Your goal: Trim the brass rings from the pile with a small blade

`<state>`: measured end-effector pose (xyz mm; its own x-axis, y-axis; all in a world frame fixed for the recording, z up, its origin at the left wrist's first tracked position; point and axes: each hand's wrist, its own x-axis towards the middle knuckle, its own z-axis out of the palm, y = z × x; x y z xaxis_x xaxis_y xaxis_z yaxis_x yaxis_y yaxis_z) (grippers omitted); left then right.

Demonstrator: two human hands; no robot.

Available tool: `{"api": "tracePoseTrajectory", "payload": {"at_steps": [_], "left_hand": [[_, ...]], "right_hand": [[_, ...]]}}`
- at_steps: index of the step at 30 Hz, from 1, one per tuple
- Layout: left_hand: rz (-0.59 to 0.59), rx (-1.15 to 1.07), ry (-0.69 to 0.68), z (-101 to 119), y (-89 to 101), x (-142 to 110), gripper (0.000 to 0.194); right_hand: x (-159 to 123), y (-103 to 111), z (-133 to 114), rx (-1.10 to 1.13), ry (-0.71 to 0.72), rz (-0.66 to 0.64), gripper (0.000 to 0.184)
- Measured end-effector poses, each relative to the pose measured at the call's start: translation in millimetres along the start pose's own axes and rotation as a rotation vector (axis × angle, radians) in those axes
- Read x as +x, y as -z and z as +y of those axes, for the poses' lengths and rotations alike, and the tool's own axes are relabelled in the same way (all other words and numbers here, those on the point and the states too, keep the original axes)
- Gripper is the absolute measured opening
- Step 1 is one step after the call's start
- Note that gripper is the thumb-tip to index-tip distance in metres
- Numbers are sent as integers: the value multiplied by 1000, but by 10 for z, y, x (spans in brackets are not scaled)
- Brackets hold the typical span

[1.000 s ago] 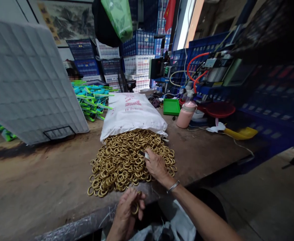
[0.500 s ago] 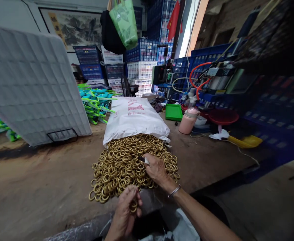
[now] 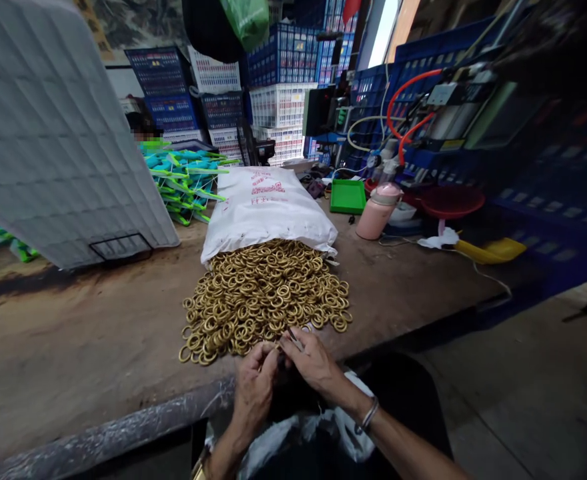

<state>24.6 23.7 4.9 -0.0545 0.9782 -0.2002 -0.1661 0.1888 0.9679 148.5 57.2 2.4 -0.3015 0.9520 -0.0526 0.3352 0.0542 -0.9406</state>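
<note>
A large heap of brass rings (image 3: 263, 293) spills from the mouth of a white woven sack (image 3: 271, 207) across the wooden table. Just off the heap's near edge, my left hand (image 3: 254, 383) is closed in a pinch, a bit of brass ring showing at its fingertips. My right hand (image 3: 316, 363) meets it there, wrapped around a slim, dark-ended tool (image 3: 295, 339) whose exact kind I cannot make out. Fingers cover most of the ring and the tool. Both hands are over the table's front edge.
A tall grey-white ribbed panel (image 3: 68, 133) stands at left, with green and blue plastic pieces (image 3: 183, 183) behind it. On the right are a green tray (image 3: 347, 196), a pink bottle (image 3: 378, 212), a red dish (image 3: 451, 200) and a yellow scoop (image 3: 493, 251). Stacked crates (image 3: 283, 107) line the back.
My right hand has come back from the heap with the tool and joined my left hand at the table's front edge. The view has tilted downward.
</note>
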Motion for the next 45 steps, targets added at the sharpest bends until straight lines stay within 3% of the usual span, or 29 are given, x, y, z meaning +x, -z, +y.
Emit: {"api": "tracePoseTrajectory", "payload": {"at_steps": [2, 7, 14, 17, 22, 29, 33, 39, 45], "left_hand": [[-23, 24, 7, -11, 8, -29, 27], [-107, -12, 213, 10, 15, -82, 32], [-129, -68, 221, -4, 4, -82, 31], [-95, -59, 220, 4, -6, -86, 30], [-67, -41, 204, 35, -27, -67, 32], [-44, -9, 150, 54, -23, -99, 35], [-88, -101, 207, 102, -12, -185, 32], [-86, -358, 292, 79, 21, -151, 32], [-93, -419, 278, 38, 74, -105, 25]], "right_hand": [[3, -7, 26, 39, -36, -1, 23], [-13, 6, 17, -6, -25, 46, 15], [-55, 48, -21, 2, -6, 43, 18], [-92, 62, 17, -152, 17, 73, 19], [-179, 53, 55, -520, 107, -38, 19], [-134, 43, 51, -763, 39, -66, 27], [-34, 135, 50, -801, 6, 15, 23], [287, 259, -2, -804, 80, 304, 24], [631, 314, -192, -897, 47, 305, 17]]}}
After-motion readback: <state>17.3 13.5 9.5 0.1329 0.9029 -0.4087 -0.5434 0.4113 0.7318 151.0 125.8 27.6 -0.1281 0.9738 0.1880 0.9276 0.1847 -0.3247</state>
